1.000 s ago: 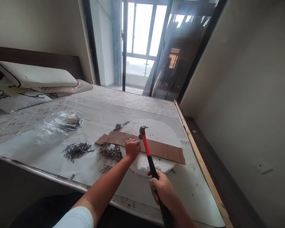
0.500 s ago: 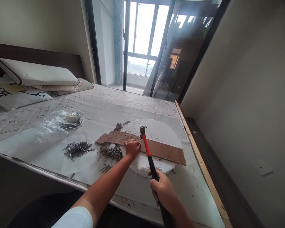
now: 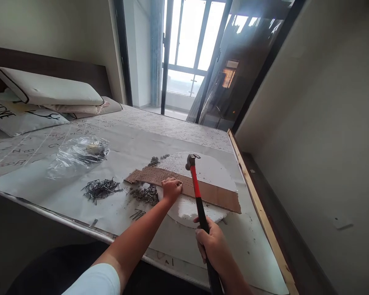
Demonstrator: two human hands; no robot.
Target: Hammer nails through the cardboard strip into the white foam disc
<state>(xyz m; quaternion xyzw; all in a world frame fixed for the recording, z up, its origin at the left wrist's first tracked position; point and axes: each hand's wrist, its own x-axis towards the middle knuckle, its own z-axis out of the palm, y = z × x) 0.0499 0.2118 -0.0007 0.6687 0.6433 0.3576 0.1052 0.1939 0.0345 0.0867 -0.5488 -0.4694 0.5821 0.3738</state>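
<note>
My right hand (image 3: 212,241) is wrapped round the black grip of a claw hammer (image 3: 197,186) with a red and black handle. The hammer's metal head is raised over a brown board (image 3: 209,192) dotted with small holes at its left part. On the board rests my left hand (image 3: 172,188), its fingers pinched together on what looks like a nail, mostly hidden by the fingertips. Under the board lies a round white foam slab (image 3: 209,166). Left of my left hand is a heap of small grey stone-like bits (image 3: 146,194).
A pile of nails (image 3: 101,189) lies to the left, with a few loose nails (image 3: 137,214) nearer me. Behind the pile is a clear plastic bag (image 3: 80,153). Pillows (image 3: 61,88) sit at the back left. A wooden strip (image 3: 258,203) runs along the bed's right edge.
The hammer's head has risen and shifted slightly right, away from the board. My left hand stays in place on the board. The view has tilted slightly.
</note>
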